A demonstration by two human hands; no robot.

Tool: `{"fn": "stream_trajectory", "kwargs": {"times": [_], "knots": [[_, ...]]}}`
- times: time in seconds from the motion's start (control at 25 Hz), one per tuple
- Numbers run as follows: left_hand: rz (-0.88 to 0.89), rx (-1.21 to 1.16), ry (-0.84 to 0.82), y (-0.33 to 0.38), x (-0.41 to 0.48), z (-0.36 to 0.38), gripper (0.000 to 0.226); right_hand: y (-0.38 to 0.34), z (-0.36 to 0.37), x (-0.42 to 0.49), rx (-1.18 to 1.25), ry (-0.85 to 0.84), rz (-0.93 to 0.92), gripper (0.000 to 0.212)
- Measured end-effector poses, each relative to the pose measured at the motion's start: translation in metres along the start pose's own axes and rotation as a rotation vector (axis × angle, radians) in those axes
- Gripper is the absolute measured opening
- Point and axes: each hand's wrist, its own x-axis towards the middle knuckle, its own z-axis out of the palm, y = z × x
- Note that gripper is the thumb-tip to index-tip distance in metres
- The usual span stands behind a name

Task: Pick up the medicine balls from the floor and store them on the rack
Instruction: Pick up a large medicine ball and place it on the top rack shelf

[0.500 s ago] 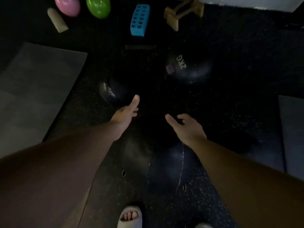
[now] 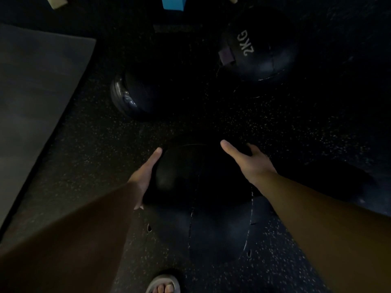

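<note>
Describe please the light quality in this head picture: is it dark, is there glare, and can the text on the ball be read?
Head view: very dim overall, black balls nearly merging with the dark floor; a small glare streak on the left ball; the "2KG" on the far ball is readable; the near ball between the left hand and right hand shows only a faint sheen; wide-angle stretching toward the edges.

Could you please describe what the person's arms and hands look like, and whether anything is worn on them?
Both forearms are bare, with no sleeves in view. The left hand and right hand have no gloves, and no rings, watch or wristbands show in the dim light. The fingernails look short and plain.
</note>
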Motion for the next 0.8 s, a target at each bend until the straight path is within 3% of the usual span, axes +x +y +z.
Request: {"fn": "stream_trajectory", "kwargs": {"times": [0.16,0.28,0.36,0.44,0.56,0.8], "knots": [[-0.018,0.046,-0.006,0.004,0.009,-0.005,0.103,0.003,-0.001,0.004,0.041,-0.006,0.008,0.136],[-0.043,0.060,-0.018,0.001,0.021,-0.008,0.103,0.004,-0.009,0.004,0.203,-0.012,-0.016,0.140],[-0.067,0.025,-0.028,-0.007,0.031,-0.011,0.112,0.008,-0.016,0.005,0.324,-0.042,0.034,0.146],[-0.115,-0.031,-0.043,-0.019,0.049,-0.017,0.130,0.014,-0.017,0.005,0.329,-0.056,0.051,0.138],[-0.154,-0.093,-0.065,-0.029,0.064,-0.023,0.137,0.020,-0.016,0.005,0.327,-0.040,0.062,0.144],[-0.004,-0.114,-0.019,0.014,0.008,-0.021,0.130,0.011,-0.025,-0.039,0.507,-0.039,0.002,0.092]]}}
